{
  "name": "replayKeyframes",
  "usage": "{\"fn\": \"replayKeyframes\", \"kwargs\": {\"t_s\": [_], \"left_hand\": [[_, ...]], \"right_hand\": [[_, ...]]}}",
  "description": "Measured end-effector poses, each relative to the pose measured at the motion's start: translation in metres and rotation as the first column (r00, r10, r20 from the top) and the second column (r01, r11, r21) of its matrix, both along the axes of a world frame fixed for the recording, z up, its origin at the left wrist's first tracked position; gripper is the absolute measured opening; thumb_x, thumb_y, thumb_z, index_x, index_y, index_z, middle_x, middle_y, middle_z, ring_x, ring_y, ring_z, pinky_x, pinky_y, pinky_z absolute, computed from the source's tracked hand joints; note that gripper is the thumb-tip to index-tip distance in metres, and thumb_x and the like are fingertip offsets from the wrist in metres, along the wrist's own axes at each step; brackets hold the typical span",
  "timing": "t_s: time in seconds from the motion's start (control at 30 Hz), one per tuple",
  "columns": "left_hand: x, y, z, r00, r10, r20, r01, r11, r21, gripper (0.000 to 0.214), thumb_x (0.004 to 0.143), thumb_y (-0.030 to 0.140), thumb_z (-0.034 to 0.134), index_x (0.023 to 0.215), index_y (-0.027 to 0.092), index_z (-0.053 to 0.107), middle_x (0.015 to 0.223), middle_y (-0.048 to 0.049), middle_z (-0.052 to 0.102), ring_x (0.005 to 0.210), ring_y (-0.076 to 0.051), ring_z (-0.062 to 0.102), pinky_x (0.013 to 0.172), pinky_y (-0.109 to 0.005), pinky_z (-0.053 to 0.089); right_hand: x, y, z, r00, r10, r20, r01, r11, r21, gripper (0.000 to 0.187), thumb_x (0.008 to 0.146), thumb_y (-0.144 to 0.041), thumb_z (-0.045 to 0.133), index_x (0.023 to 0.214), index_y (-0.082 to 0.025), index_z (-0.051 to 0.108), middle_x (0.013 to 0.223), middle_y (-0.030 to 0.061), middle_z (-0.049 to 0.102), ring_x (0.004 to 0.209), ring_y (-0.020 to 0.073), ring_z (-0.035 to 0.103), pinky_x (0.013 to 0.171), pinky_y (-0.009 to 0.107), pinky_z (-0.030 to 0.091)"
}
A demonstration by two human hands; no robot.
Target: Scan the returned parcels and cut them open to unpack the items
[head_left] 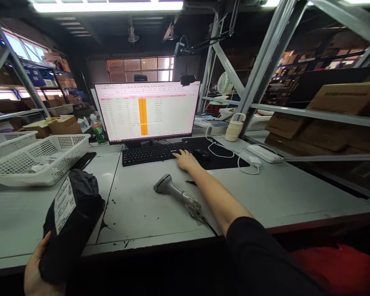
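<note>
My left hand (38, 267) is wrapped round the lower end of a black plastic parcel (80, 209), which is tilted over the table's front edge. A white printed label (64, 205) faces up on it. At the right end of the black keyboard (151, 153) lies my right hand (185, 159), fingers stretched over the keys. A black mouse (201, 154) sits just right of those fingers. Below my right forearm's left side rests a grey barcode scanner (179, 193) with its cable trailing to the front edge. The monitor (151, 111) shows a spreadsheet with an orange column.
White plastic baskets (46, 164) stand at the left, near a dark phone (84, 160) and a green-labelled bottle (97, 129). To the right are a mouse pad (225, 158), a white power strip (263, 153), loose cables and a cream cup (233, 128). Metal shelving (320, 115) borders the table.
</note>
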State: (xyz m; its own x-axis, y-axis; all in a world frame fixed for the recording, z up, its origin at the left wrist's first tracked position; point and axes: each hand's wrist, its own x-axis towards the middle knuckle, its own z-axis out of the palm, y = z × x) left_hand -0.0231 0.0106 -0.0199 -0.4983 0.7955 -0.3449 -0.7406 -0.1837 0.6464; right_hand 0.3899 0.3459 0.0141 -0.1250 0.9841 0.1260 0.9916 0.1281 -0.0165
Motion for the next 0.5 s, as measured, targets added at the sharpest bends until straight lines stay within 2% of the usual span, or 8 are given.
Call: {"fn": "replayKeyframes", "kwargs": {"t_s": [0.1, 0.2, 0.3, 0.4, 0.43, 0.5], "left_hand": [[0.008, 0.004, 0.012, 0.993, 0.076, 0.088, -0.073, 0.996, -0.046, 0.048, 0.094, 0.018, 0.044, 0.140, 0.016, 0.053, 0.091, -0.0096, 0.075, 0.087, -0.024, 0.073, 0.080, -0.035, 0.062], [0.014, 0.007, 0.020, 0.976, 0.180, 0.123, -0.173, 0.983, -0.065, 0.050, 0.092, 0.013, 0.044, 0.142, 0.015, 0.052, 0.086, -0.0087, 0.075, 0.079, -0.022, 0.074, 0.074, -0.029, 0.062], [0.016, 0.007, 0.021, 0.971, 0.213, 0.106, -0.208, 0.977, -0.057, 0.051, 0.093, 0.013, 0.047, 0.144, 0.017, 0.050, 0.085, -0.0061, 0.075, 0.076, -0.021, 0.073, 0.077, -0.032, 0.062], [0.017, 0.005, 0.019, 0.973, 0.188, 0.130, -0.187, 0.982, -0.017, 0.049, 0.094, 0.014, 0.047, 0.142, 0.016, 0.052, 0.088, -0.0073, 0.075, 0.081, -0.023, 0.073, 0.082, -0.035, 0.062], [0.017, 0.005, 0.018, 0.971, 0.189, 0.144, -0.191, 0.982, -0.001, 0.048, 0.094, 0.013, 0.047, 0.142, 0.016, 0.053, 0.089, -0.0078, 0.075, 0.083, -0.023, 0.073, 0.084, -0.034, 0.061], [0.018, 0.006, 0.015, 0.968, 0.189, 0.165, -0.198, 0.979, 0.039, 0.047, 0.095, 0.014, 0.046, 0.140, 0.015, 0.054, 0.093, -0.0093, 0.075, 0.089, -0.023, 0.073, 0.090, -0.035, 0.058]], "right_hand": [[-0.006, 0.003, -0.001, 1.000, 0.006, -0.030, -0.005, 1.000, 0.015, 0.056, 0.091, -0.020, 0.042, 0.145, -0.030, 0.052, 0.158, 0.0096, 0.034, 0.143, 0.0361, 0.029, 0.113, 0.054, 0.028], [-0.006, 0.003, 0.000, 0.996, 0.014, -0.093, -0.009, 0.999, 0.054, 0.053, 0.089, -0.020, 0.043, 0.139, -0.027, 0.059, 0.156, 0.0115, 0.036, 0.142, 0.0382, 0.031, 0.112, 0.057, 0.030], [-0.007, 0.003, 0.009, 0.983, 0.025, -0.181, -0.007, 0.995, 0.100, 0.055, 0.087, -0.020, 0.043, 0.140, -0.024, 0.058, 0.156, 0.0121, 0.038, 0.142, 0.0387, 0.032, 0.111, 0.060, 0.031], [-0.014, -0.004, 0.026, 0.955, 0.065, -0.288, -0.026, 0.990, 0.137, 0.061, 0.088, -0.017, 0.038, 0.149, -0.013, 0.044, 0.157, 0.0155, 0.035, 0.144, 0.0323, 0.030, 0.116, 0.051, 0.029], [-0.018, -0.009, 0.032, 0.942, 0.089, -0.324, -0.048, 0.990, 0.131, 0.063, 0.089, -0.016, 0.036, 0.151, -0.010, 0.040, 0.155, 0.0163, 0.038, 0.143, 0.0293, 0.033, 0.117, 0.046, 0.030], [-0.023, -0.027, 0.042, 0.910, 0.141, -0.389, -0.118, 0.990, 0.080, 0.061, 0.092, -0.019, 0.035, 0.152, -0.009, 0.037, 0.145, 0.0162, 0.052, 0.132, 0.0250, 0.049, 0.112, 0.038, 0.039]]}}
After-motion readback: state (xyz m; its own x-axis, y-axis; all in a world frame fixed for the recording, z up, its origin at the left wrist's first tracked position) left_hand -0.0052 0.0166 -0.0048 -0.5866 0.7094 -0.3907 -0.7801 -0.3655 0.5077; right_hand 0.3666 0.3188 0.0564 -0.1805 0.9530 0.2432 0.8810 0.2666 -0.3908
